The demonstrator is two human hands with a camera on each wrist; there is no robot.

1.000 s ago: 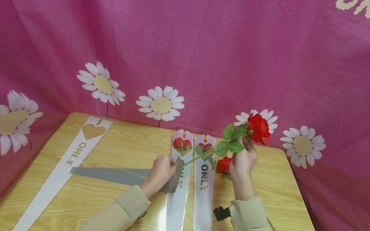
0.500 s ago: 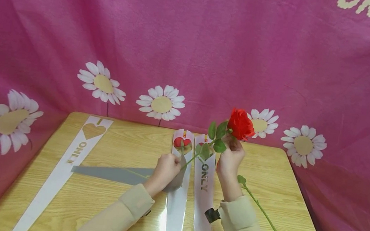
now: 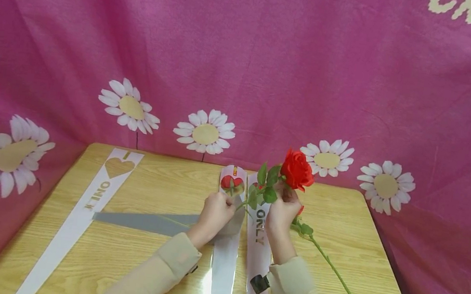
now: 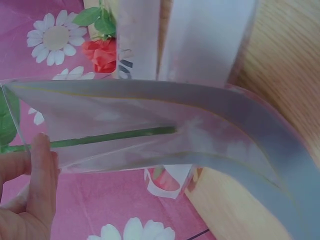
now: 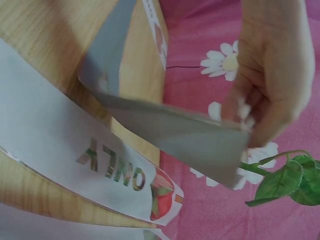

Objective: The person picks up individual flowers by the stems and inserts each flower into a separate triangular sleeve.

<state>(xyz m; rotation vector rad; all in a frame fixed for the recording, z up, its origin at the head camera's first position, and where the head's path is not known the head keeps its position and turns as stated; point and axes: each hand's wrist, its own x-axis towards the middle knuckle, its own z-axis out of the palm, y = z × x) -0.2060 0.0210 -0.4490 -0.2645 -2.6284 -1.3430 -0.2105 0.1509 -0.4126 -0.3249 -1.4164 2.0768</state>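
My left hand (image 3: 217, 213) pinches the mouth of a grey flower sleeve (image 3: 144, 221), which bends away to the left over the table. Inside its clear side a green stem (image 4: 115, 136) shows in the left wrist view. That stem belongs to a red rose (image 3: 297, 169), whose bloom stands above my right hand (image 3: 283, 215). The right hand pinches the rose just under the bloom. Its leaves (image 5: 280, 181) stick out past the sleeve's mouth in the right wrist view, where the left hand (image 5: 272, 65) shows at the edge.
Two white "ONLY" sleeves (image 3: 223, 267) with roses inside lie side by side mid-table. A flat white sleeve (image 3: 61, 238) with a heart window lies on the left. Another rose's stem (image 3: 335, 270) stretches across the right side, its bloom mostly behind my right hand. A pink curtain (image 3: 245, 61) hangs behind.
My right hand has moved left with the rose, bringing the bloom and leaves nearer the sleeve's mouth. The left hand has shifted slightly right. The loose rose on the right is more exposed.
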